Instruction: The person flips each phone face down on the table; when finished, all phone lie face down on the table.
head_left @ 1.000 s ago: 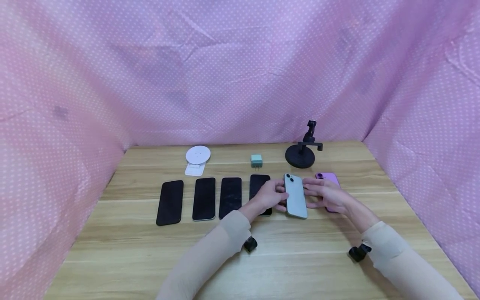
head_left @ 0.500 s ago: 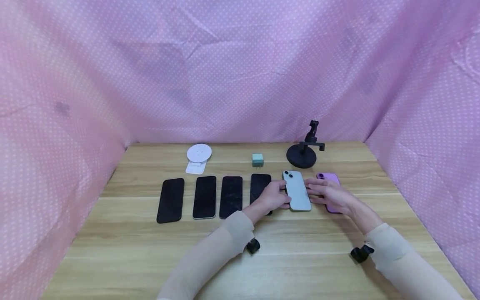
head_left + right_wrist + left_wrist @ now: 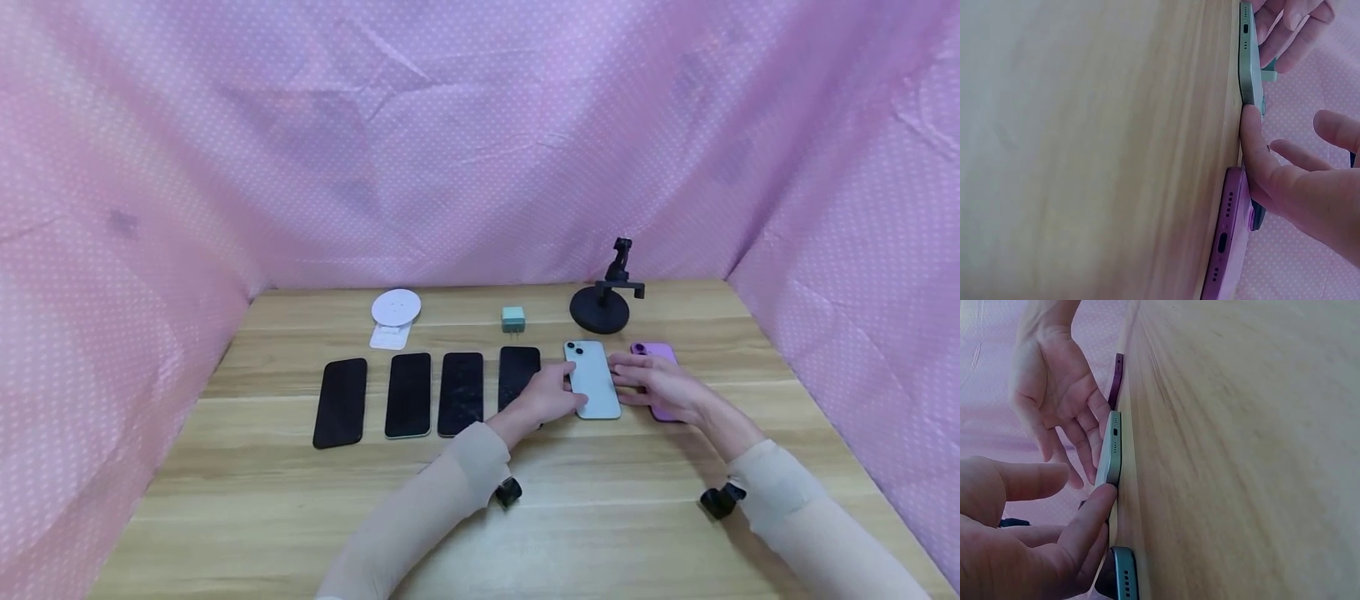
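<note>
A pale mint smartphone (image 3: pixel 597 385) lies back up on the wooden table, its two lenses at the far left corner. At its left edge my left hand (image 3: pixel 550 394) rests its fingertips, and in the left wrist view its thumb (image 3: pixel 1038 481) stays raised off the phone. From the other side my right hand (image 3: pixel 660 388) has extended fingertips at the phone's right edge. Under and behind that hand lies a purple smartphone (image 3: pixel 663 353), also back up, partly hidden. Beneath my left hand is a partly covered phone with a black screen (image 3: pixel 517 368).
Three more dark-screened phones, a left one (image 3: pixel 341 403), a middle one (image 3: pixel 408 396) and a right one (image 3: pixel 461 393), continue the row. Behind stand a white round stand (image 3: pixel 396 308), a mint plug charger (image 3: pixel 513 319) and a black phone holder (image 3: pixel 600 311). Pink dotted cloth (image 3: pixel 465 167) surrounds the table.
The mint phone, tilted with its near end toward me a second ago, has shifted slightly away and now lies flat in line with the row. Both hands followed it slightly.
</note>
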The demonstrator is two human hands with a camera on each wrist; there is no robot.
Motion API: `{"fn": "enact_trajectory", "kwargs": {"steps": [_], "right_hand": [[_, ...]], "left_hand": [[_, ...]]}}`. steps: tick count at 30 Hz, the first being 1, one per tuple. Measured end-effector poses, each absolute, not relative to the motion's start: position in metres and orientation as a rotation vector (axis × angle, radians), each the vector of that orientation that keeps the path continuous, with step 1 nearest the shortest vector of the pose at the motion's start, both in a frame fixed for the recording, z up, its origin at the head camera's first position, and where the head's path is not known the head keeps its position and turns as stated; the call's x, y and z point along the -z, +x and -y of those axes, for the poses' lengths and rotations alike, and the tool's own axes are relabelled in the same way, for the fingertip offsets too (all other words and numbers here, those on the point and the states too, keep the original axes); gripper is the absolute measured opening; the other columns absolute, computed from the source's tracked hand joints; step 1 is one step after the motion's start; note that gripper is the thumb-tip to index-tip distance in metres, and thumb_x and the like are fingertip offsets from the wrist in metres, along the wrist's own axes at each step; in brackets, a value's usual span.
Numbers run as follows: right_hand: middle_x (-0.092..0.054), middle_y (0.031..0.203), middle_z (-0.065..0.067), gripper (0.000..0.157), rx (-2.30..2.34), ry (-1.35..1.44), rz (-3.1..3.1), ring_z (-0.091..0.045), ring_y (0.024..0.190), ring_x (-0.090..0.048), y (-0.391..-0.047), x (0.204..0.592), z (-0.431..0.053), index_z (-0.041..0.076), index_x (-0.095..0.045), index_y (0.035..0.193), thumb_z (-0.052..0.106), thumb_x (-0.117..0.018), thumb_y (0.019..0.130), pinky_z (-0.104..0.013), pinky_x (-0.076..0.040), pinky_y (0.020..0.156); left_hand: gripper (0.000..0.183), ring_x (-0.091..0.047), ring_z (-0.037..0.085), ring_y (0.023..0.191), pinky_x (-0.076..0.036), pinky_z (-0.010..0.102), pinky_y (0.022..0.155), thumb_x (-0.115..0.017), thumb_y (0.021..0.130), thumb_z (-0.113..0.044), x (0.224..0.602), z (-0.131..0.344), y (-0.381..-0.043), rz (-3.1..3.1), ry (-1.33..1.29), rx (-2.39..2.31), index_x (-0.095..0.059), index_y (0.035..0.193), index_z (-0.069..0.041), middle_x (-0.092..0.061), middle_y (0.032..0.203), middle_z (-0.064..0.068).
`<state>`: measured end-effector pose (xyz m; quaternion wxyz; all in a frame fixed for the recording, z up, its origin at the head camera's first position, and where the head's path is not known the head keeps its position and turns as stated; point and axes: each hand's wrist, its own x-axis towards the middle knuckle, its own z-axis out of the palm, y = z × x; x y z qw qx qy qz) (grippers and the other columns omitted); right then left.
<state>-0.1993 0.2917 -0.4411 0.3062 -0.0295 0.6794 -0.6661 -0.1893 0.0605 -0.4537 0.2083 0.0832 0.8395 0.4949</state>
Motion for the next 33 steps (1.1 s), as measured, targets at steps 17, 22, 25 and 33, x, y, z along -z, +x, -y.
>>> {"fn": "enact_trajectory", "kwargs": {"steps": [17, 22, 25, 33], "right_hand": [[-0.025, 0.16, -0.031, 0.062, 1.663, -0.218, -2.099, -0.045, 0.141, -0.037, -0.193, 0.428, -0.274, -0.009, -0.023, 0.156, 0.018, -0.052, 0.108, -0.049, -0.04, 0.112], [-0.032, 0.158, -0.028, 0.063, 1.676, -0.251, -2.08, -0.044, 0.137, -0.043, -0.191, 0.419, -0.259, -0.002, -0.027, 0.158, 0.02, -0.056, 0.106, -0.048, -0.042, 0.111], [-0.031, 0.159, -0.024, 0.066, 1.652, -0.251, -2.028, -0.043, 0.137, -0.044, -0.189, 0.419, -0.249, 0.002, -0.025, 0.16, 0.024, -0.056, 0.106, -0.05, -0.039, 0.113], [-0.026, 0.161, -0.025, 0.067, 1.699, -0.229, -1.868, -0.04, 0.144, -0.036, -0.195, 0.434, -0.215, 0.002, -0.017, 0.161, 0.019, -0.054, 0.107, -0.051, -0.038, 0.114]], "left_hand": [[0.06, -0.058, 0.028, 0.125, -0.052, 0.036, 0.1, -0.07, 0.098, -0.018, 0.429, -0.011, -0.183, -2.326, 0.555, -1.41, -0.046, 0.151, -0.004, -0.054, 0.146, 0.012], [0.06, -0.051, 0.031, 0.134, -0.046, 0.04, 0.108, -0.067, 0.1, -0.018, 0.418, 0.023, -0.186, -2.391, 0.643, -1.372, -0.043, 0.152, -0.003, -0.046, 0.154, 0.01], [0.06, -0.051, 0.032, 0.134, -0.046, 0.043, 0.108, -0.067, 0.1, -0.019, 0.419, 0.04, -0.188, -2.437, 0.598, -1.328, -0.043, 0.152, -0.003, -0.047, 0.153, 0.011], [0.063, -0.062, 0.026, 0.113, -0.051, 0.046, 0.1, -0.07, 0.098, -0.019, 0.437, 0.065, -0.188, -2.401, 0.453, -1.297, -0.042, 0.153, -0.003, -0.061, 0.131, 0.018]]}}
